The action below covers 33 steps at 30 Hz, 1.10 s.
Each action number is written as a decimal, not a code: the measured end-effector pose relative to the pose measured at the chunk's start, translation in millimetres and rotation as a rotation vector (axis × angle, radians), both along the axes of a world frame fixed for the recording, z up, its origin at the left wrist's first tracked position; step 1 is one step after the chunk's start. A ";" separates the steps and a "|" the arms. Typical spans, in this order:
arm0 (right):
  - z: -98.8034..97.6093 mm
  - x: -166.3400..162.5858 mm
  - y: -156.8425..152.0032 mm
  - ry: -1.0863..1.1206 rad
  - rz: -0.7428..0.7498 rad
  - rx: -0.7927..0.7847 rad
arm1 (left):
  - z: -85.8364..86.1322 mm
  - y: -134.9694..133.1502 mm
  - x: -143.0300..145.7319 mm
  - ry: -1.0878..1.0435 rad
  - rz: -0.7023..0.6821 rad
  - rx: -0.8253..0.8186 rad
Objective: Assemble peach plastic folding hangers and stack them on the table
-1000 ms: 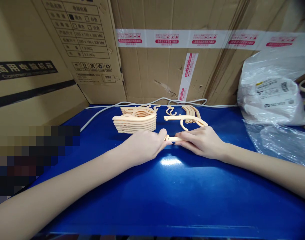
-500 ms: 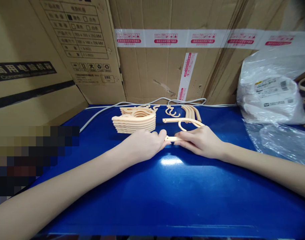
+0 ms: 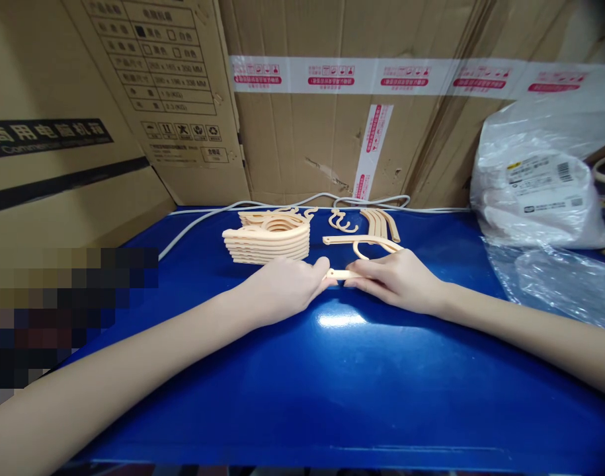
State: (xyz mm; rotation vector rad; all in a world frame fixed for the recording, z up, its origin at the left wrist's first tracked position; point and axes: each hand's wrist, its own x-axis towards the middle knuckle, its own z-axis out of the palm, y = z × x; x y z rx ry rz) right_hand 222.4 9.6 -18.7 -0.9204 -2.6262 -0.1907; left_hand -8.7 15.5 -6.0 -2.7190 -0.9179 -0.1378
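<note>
cardboard boxes [image 3: 302, 145] back the far side of the blue table [image 3: 332, 396]. a translucent bag [image 3: 545, 178] sits far right; a stack of cream hangers [image 3: 267, 249] lies left of centre. nearer, the left hand [image 3: 288, 284] and right hand [image 3: 404, 281] both pinch a cream strip, bridging them mid-table [image 3: 338, 274]. just beyond, a cream arm [image 3: 349, 238] runs behind the right hand; whether it joins the strip cannot be told. small hooks [image 3: 346, 229] lie farther.

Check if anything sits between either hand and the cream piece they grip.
Nothing visible: the left hand and right hand both pinch the cream piece directly. The cream stack lies beyond the left hand, not between.
</note>
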 end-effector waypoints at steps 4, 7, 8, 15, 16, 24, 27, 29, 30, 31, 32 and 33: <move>-0.1 0.2 0.2 0.002 0.001 -0.010 | -0.8 0.2 0.4 0.015 0.000 0.039; 1.0 -0.7 1.0 0.033 0.034 -0.052 | -2.8 0.4 1.2 0.063 -0.021 0.176; 1.3 -1.0 1.4 0.041 0.037 -0.076 | -3.6 0.5 1.4 0.074 -0.032 0.214; 3.9 -2.4 2.5 0.087 0.052 -0.273 | -4.2 0.6 -1.1 0.048 -0.109 0.320; 4.3 -2.5 2.4 0.090 0.060 -0.282 | -3.4 0.4 -1.8 0.038 -0.120 0.309; 2.2 -0.5 2.5 0.083 0.070 -0.291 | -0.5 0.3 -3.2 0.003 -0.168 0.266; 2.3 0.1 2.3 0.074 0.065 -0.300 | -0.7 1.0 -3.5 -0.009 -0.176 0.265; 2.8 0.0 2.1 0.071 0.064 -0.302 | -0.5 1.4 -3.7 -0.022 -0.180 0.263; 3.0 0.0 2.0 0.071 0.063 -0.301 | -0.3 1.6 -3.9 -0.028 -0.180 0.261; 3.2 -0.1 2.0 0.071 0.063 -0.296 | -0.1 1.7 -4.0 -0.033 -0.180 0.258; 3.2 -0.1 2.0 0.071 0.064 -0.292 | 0.2 1.7 -4.1 -0.037 -0.178 0.255; 3.2 -0.1 2.0 0.071 0.065 -0.287 | 0.5 1.7 -4.2 -0.039 -0.175 0.254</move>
